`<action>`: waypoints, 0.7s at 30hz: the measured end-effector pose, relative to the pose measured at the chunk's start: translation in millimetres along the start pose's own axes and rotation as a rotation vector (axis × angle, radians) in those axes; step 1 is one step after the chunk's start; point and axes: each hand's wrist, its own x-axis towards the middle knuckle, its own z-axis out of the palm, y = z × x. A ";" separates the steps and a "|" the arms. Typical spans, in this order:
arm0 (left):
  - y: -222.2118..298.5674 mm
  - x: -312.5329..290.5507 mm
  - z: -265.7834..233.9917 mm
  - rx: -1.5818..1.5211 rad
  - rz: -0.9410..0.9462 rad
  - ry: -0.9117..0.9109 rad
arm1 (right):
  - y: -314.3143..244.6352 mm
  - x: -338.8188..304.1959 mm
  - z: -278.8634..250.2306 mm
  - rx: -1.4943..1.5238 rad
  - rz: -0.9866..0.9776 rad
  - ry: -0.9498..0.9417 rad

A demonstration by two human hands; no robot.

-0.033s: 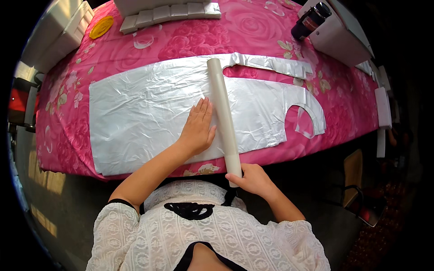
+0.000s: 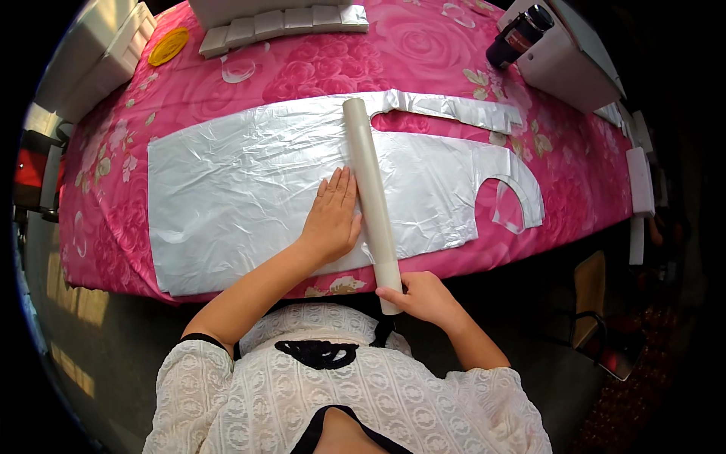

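A thin, shiny white plastic apron (image 2: 242,189) lies flat and creased on the table, its neck loop toward the right and a strap along the far edge. Across it lies a long pale tube (image 2: 370,189), its near end reaching past the table edge. My left hand (image 2: 330,219) rests flat on the plastic just left of the tube, fingers stretched out and close together. Around the tube's near end my right hand (image 2: 420,296) is closed, with the thumb on top.
A pink rose-patterned cloth (image 2: 318,76) covers the table. At the back stand white boxes (image 2: 91,64), a row of small white packs (image 2: 283,26) and a yellow disc (image 2: 168,47). A dark flask (image 2: 520,36) is beside another white box (image 2: 567,60). A chair (image 2: 590,295) stands at right.
The tube's far end has shifted very slightly to the left, and my left hand has moved a little toward me. Both hands keep the same pose.
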 end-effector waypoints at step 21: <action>12.3 4.4 4.7 0.095 -0.033 -0.072 | 68.4 226.7 -248.0 1.974 -0.568 0.553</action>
